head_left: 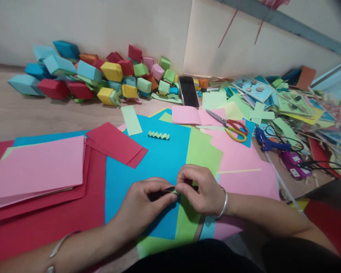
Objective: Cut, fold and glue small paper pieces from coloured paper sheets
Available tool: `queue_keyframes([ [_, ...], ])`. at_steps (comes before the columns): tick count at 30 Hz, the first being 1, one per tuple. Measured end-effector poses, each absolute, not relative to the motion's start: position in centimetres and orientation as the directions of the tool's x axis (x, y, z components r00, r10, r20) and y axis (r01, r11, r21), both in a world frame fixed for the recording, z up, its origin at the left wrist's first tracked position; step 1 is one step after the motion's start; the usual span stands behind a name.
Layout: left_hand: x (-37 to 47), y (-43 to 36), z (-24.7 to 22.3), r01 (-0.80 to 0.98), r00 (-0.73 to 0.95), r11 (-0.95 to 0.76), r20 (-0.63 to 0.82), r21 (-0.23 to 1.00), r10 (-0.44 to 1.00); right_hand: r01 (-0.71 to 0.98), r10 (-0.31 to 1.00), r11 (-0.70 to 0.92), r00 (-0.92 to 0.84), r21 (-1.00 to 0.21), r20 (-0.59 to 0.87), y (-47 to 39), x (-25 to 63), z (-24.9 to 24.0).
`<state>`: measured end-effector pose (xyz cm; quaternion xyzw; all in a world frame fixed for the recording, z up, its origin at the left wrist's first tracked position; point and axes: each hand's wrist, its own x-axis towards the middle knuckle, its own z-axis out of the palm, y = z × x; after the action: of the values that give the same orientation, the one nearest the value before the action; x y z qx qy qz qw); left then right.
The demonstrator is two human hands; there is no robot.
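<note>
My left hand (150, 199) and my right hand (199, 189) meet over a blue paper sheet (147, 159). Between their thumbs and fingers they pinch a small light green paper strip (174, 192), mostly hidden by the fingertips. Beyond them, a zigzag-folded green paper strip (158, 135) lies on the blue sheet. Left of it are red paper rectangles (116, 144) and a pale green paper rectangle (131, 120). A lime green sheet (201, 151) shows under the blue one, next to my right hand.
Scissors (229, 125) with red and yellow handles lie on pink paper, at right. Beyond are a blue glue gun (269, 142) and a purple power socket (295, 165) with cords. Folded paper boxes (110, 72) and a phone (189, 91) line the wall. Pink sheets (39, 167) lie stacked left.
</note>
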<state>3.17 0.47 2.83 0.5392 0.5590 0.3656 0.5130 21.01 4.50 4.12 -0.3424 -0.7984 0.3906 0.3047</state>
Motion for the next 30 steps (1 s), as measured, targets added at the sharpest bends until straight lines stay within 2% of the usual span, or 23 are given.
queue_keyframes([
  [7, 3.0, 1.2, 3.4, 0.144, 0.038, 0.291, -0.299, 0.946, 0.953, 0.284, 0.797, 0.363, -0.589, -0.887, 0.138, 5.5, 21.2, 4.0],
  [11, 3.0, 1.3, 3.6, -0.017, -0.006, 0.361, -0.361, 0.933, 0.933, 0.234, 0.757, 0.408, -0.627, -0.882, 0.184, 5.9, 21.7, 3.9],
  [14, 2.9, 1.4, 3.7, -0.096, -0.013, 0.384, -0.387, 0.918, 0.922, 0.273, 0.765, 0.477, -0.597, -0.836, 0.241, 5.8, 21.8, 3.6],
  [16, 2.8, 1.6, 3.8, -0.102, -0.012, 0.395, -0.398, 0.913, 0.917, 0.313, 0.727, 0.610, -0.586, -0.728, 0.357, 5.7, 21.8, 3.3],
  [19, 2.5, 1.8, 3.9, -0.079, -0.004, 0.409, -0.410, 0.909, 0.912, 0.394, 0.577, 0.816, -0.594, -0.423, 0.560, 5.4, 21.7, 2.9],
  [21, 2.3, 1.9, 3.8, -0.071, -0.023, 0.388, -0.391, 0.919, 0.920, 0.472, 0.510, 0.851, -0.632, -0.232, 0.583, 5.5, 21.8, 2.8],
  [23, 2.1, 2.0, 3.5, -0.065, -0.058, 0.354, -0.357, 0.933, 0.932, 0.543, 0.528, 0.829, -0.681, -0.133, 0.508, 5.9, 22.1, 2.6],
  [28, 1.2, 2.2, 2.6, 0.017, -0.093, 0.289, -0.286, 0.957, 0.954, 0.768, 0.766, 0.638, -0.626, -0.052, 0.147, 8.3, 23.3, 2.3],
  [30, 1.0, 2.4, 2.3, 0.048, -0.081, 0.274, -0.269, 0.961, 0.960, 0.809, 0.803, 0.587, -0.575, -0.040, 0.159, 9.1, 23.6, 2.3],
])
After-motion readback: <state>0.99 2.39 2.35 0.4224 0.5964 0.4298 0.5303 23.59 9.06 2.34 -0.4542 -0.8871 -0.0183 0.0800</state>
